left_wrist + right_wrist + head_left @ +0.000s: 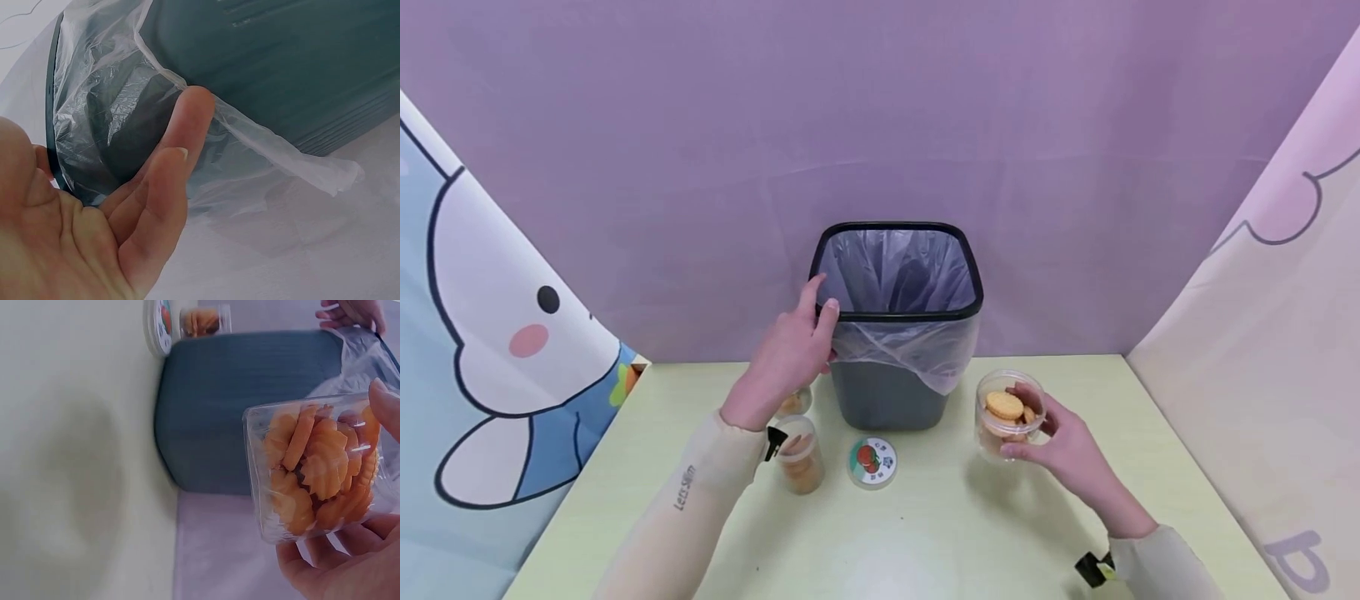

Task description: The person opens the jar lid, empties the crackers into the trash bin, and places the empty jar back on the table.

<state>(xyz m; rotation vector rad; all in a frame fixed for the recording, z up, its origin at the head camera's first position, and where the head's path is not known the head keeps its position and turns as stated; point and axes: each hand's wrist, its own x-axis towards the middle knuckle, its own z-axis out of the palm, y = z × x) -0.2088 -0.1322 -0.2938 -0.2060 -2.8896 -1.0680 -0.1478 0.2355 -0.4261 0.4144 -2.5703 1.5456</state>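
Note:
My left hand (pixel 790 346) holds the front left corner of a grey trash bin (pixel 887 396) at its black rim. Its thumb and forefinger lie at the rim, while other fingers (pixel 194 115) lie outside, by the clear plastic liner (pixel 112 106) folded over the edge. To the right of the bin, my right hand (pixel 1067 446) grips a clear lidless jar (pixel 256 487) of round ridged biscuits (pixel 1004 406), held above the table. In the right wrist view, thumb and fingers press the jar from opposite sides.
A second clear jar of biscuits (pixel 801 467) stands below my left wrist, with another container (pixel 796 402) behind it, partly hidden. A round lid with a tomato picture (pixel 872 462) lies before the bin. Purple cloth (pixel 880 125) hangs behind the pale table (pixel 910 542).

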